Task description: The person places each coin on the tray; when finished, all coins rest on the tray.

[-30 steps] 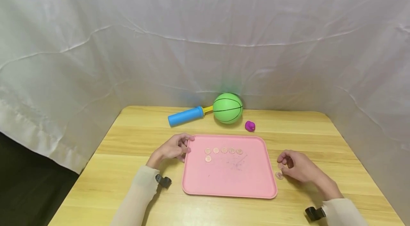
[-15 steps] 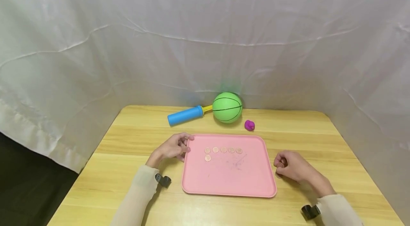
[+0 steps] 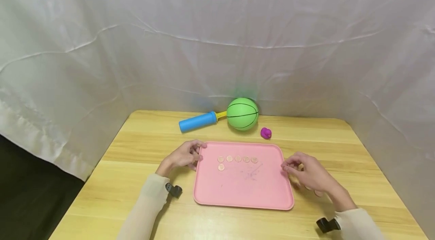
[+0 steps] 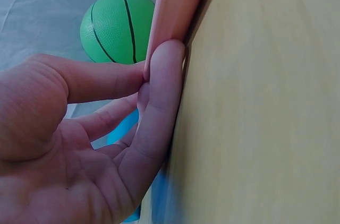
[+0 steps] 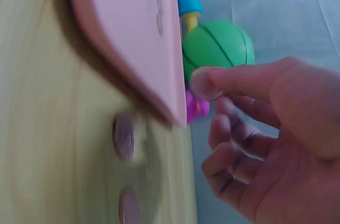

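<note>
A pink tray [image 3: 238, 194] lies on the wooden table, with a row of several copper coins [image 3: 238, 159] and a single coin [image 3: 221, 167] below its left end. My left hand [image 3: 183, 155] pinches the tray's left rim, thumb on the edge and fingers beneath it, as the left wrist view shows. At the right rim, my right hand [image 3: 307, 172] is raised, thumb and forefinger pinching a coin [image 5: 204, 84] at their tips; its other fingers are loosely bent. Two more coins, one of them a nearer coin [image 5: 125, 136], rest on the table under that hand.
Behind the tray are a green ball [image 3: 242, 114], a blue pump [image 3: 198, 122] with a yellow end against the ball, and a small purple toy duck [image 3: 266, 133]. A pale cloth [image 3: 217, 43] hangs around the table's back and sides.
My right hand has lifted from the table beside the coins and moved left to the tray's right rim with a coin in its fingertips. The left hand has stayed at the left rim.
</note>
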`<state>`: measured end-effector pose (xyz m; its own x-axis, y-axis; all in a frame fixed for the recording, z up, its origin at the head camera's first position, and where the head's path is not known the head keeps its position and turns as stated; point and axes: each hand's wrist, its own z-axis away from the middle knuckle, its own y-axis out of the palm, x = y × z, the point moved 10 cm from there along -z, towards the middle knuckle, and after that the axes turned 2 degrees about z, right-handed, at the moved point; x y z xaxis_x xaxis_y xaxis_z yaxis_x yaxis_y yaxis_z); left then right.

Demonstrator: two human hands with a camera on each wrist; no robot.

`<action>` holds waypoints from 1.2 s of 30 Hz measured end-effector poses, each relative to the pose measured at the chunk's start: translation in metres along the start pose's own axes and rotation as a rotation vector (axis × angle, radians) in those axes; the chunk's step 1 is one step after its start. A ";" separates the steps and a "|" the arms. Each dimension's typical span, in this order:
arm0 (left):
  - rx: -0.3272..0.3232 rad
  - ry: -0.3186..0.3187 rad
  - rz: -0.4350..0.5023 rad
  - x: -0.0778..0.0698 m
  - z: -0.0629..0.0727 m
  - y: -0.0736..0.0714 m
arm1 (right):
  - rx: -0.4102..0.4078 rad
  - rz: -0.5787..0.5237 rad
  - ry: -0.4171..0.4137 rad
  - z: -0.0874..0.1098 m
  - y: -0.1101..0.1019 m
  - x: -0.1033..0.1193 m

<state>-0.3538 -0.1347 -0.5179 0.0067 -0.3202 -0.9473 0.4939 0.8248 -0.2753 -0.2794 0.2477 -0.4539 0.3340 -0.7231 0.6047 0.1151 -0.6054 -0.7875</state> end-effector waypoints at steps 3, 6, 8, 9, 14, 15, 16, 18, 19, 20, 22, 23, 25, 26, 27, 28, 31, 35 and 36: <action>0.001 0.004 0.000 -0.001 0.000 -0.001 | 0.011 -0.071 0.024 -0.010 0.009 0.008; -0.001 0.005 0.000 0.000 -0.001 -0.002 | 0.036 -0.106 0.044 -0.020 0.023 0.016; -0.004 0.002 -0.006 0.000 -0.001 -0.002 | 0.052 -0.118 0.050 -0.026 0.033 0.022; -0.005 -0.001 -0.008 0.000 -0.001 -0.002 | 0.062 -0.123 0.053 -0.029 0.039 0.026; -0.004 -0.005 -0.009 0.000 -0.003 -0.003 | 0.104 -0.123 -0.007 -0.047 0.062 0.050; -0.003 -0.005 -0.007 0.001 -0.003 -0.003 | 0.113 -0.119 -0.027 -0.050 0.067 0.055; -0.002 0.000 -0.009 0.000 -0.003 -0.003 | 0.121 -0.114 -0.044 -0.053 0.072 0.060; -0.002 0.002 -0.015 0.001 -0.003 -0.003 | 0.132 -0.096 -0.071 -0.058 0.082 0.069; -0.001 0.005 -0.017 0.000 -0.003 -0.003 | 0.137 -0.087 -0.079 -0.060 0.087 0.073; -0.001 0.006 -0.020 0.000 -0.003 -0.003 | 0.146 -0.075 -0.087 -0.062 0.093 0.076; 0.007 0.011 -0.021 0.000 -0.003 -0.001 | 0.160 -0.047 -0.090 -0.064 0.103 0.082; 0.013 0.008 -0.019 0.000 -0.002 0.000 | 0.166 -0.030 -0.087 -0.065 0.108 0.084; 0.021 0.007 -0.016 0.000 -0.001 0.001 | 0.176 -0.005 -0.084 -0.067 0.115 0.089; 0.024 0.006 -0.016 0.000 -0.001 0.001 | 0.178 0.007 -0.080 -0.068 0.118 0.091; 0.025 0.003 -0.015 0.000 0.000 0.002 | 0.175 0.018 -0.076 -0.070 0.120 0.093; 0.022 0.002 -0.014 0.000 0.000 0.001 | 0.170 0.025 -0.070 -0.072 0.122 0.094; 0.006 0.002 -0.013 -0.001 0.000 -0.001 | 0.152 0.050 -0.048 -0.078 0.126 0.097; 0.005 0.005 -0.013 -0.002 0.000 -0.001 | 0.133 0.068 -0.023 -0.085 0.130 0.097; 0.008 0.006 -0.013 -0.001 0.000 -0.001 | 0.128 0.068 -0.019 -0.086 0.130 0.098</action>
<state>-0.3542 -0.1346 -0.5166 -0.0052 -0.3280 -0.9447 0.5007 0.8169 -0.2864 -0.3119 0.0697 -0.4871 0.3627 -0.7538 0.5479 0.2099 -0.5068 -0.8361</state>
